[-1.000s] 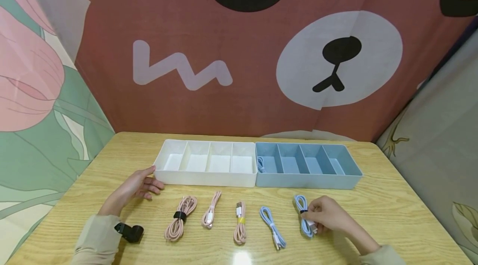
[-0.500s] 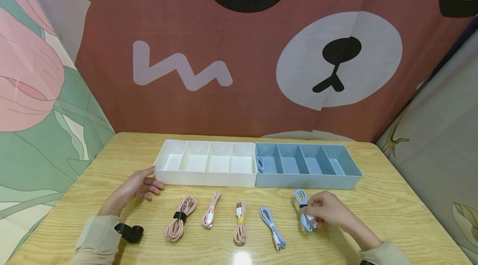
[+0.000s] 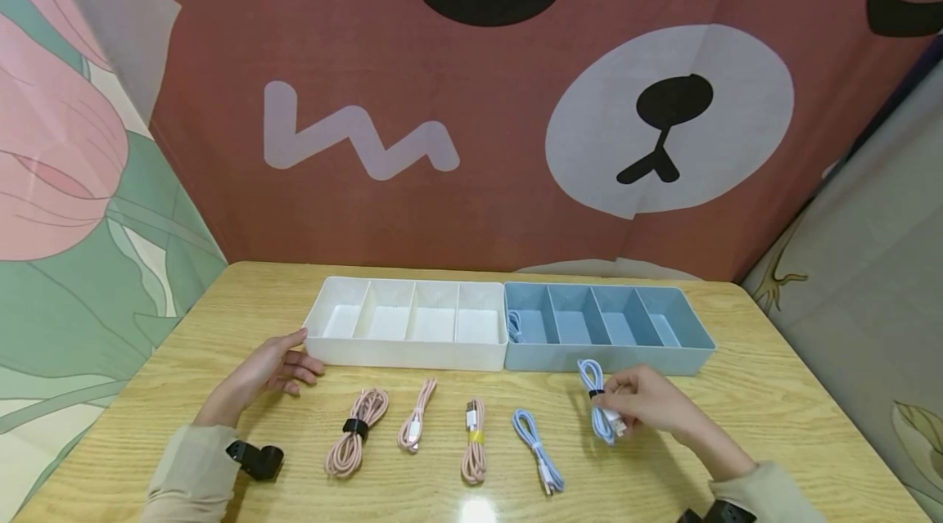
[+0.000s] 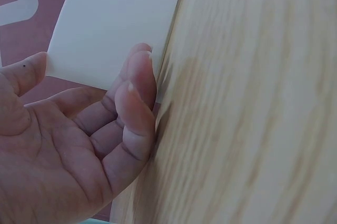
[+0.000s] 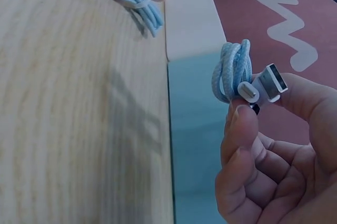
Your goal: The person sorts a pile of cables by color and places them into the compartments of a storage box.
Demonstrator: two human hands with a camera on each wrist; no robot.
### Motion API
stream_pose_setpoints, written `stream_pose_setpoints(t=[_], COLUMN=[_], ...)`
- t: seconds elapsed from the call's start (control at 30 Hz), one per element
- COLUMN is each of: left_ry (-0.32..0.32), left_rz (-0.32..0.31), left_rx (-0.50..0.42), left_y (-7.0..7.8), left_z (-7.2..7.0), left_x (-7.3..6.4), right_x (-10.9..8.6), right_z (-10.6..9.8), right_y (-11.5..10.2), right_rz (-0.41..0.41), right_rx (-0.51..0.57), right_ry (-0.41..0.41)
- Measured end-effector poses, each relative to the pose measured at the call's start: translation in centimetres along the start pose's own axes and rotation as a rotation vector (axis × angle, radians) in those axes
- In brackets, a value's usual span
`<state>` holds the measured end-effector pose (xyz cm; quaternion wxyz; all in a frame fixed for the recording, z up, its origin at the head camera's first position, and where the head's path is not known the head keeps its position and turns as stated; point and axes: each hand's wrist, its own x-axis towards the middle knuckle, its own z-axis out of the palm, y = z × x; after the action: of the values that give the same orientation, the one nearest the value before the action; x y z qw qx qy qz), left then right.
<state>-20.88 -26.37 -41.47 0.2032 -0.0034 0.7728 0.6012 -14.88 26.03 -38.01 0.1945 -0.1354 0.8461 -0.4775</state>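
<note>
My right hand (image 3: 648,400) pinches a coiled light-blue USB cable (image 3: 595,392) between thumb and fingers, close in front of the blue divided box (image 3: 611,358). A black tie wraps this cable (image 5: 230,74), and its white-and-metal plugs point out from the grip in the right wrist view. My left hand (image 3: 268,367) is at the near left corner of the white divided box (image 3: 412,353), thumb tip at its rim and other fingers loosely bent. In the left wrist view those fingertips (image 4: 139,71) overlap the white box's wall.
On the wooden table (image 3: 766,425) lie a pink cable with black tie (image 3: 356,433), a smaller pink cable (image 3: 417,417), a pink cable with yellow band (image 3: 474,441) and a blue cable (image 3: 538,451). Another blue cable (image 3: 514,326) sits in the blue box's leftmost compartment.
My right hand has raised the blue cable from the table and moved it slightly forward, toward the blue box. The left hand has stayed at the white box's corner.
</note>
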Motion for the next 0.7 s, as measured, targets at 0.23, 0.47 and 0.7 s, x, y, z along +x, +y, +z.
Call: stream_pose_setpoints(t=[0.23, 0.47, 0.7], left_ry=[0.005, 0.007, 0.014], left_rz=[0.01, -0.006, -0.007], left_rx=[0.023, 0.002, 0.007], left_y=[0.0, 0.0, 0.0], left_z=[0.0, 0.0, 0.1], left_x=[0.0, 0.0, 0.0], right_x=[0.4, 0.8, 1.5], right_z=[-0.6, -1.3, -1.7], right_y=[-0.6, -1.7, -2.3], right_rz=[-0.029, -0.05, -0.065], right_rx=[-0.005, -0.015, -0.018], right_ry=[-0.001, 0.016, 0.035])
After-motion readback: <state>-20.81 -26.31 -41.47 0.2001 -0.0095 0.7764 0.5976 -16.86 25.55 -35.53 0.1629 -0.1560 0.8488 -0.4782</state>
